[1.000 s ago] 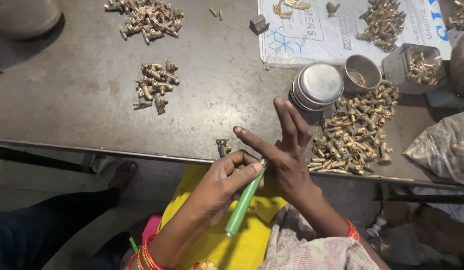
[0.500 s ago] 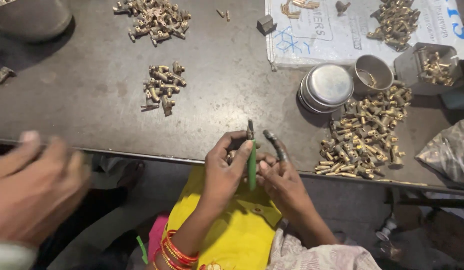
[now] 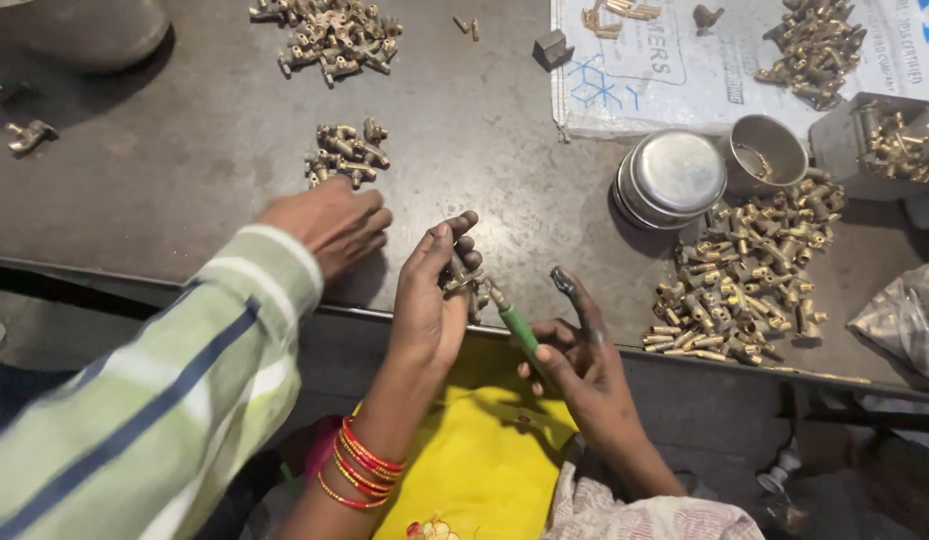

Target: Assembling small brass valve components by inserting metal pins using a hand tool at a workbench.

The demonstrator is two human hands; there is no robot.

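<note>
My left hand (image 3: 429, 310), red bangles on its wrist, pinches a small brass fitting (image 3: 464, 283) at the table's front edge. My right hand (image 3: 584, 375) grips a green-handled screwdriver (image 3: 519, 328), whose metal tip touches that fitting. Its forefinger is stretched out and stained dark. Both hands hover above a yellow cloth (image 3: 484, 460) on my lap. A co-worker's hand (image 3: 329, 220), in a striped sleeve (image 3: 184, 400), rests on the table just left of my left hand, below a small pile of brass fittings (image 3: 346, 153).
A large heap of brass fittings (image 3: 749, 265) lies at the right, close to stacked steel tins (image 3: 674, 175), a steel cup (image 3: 767, 150) and a square tin (image 3: 889, 130). Another heap (image 3: 329, 35) sits at the back. A white sheet (image 3: 664, 80) covers the far right; a plastic bag (image 3: 909, 315) lies at the edge.
The co-worker's hand has come in from the left and now lies on the table by the small pile. My right hand has turned the screwdriver so its tip meets the fitting.
</note>
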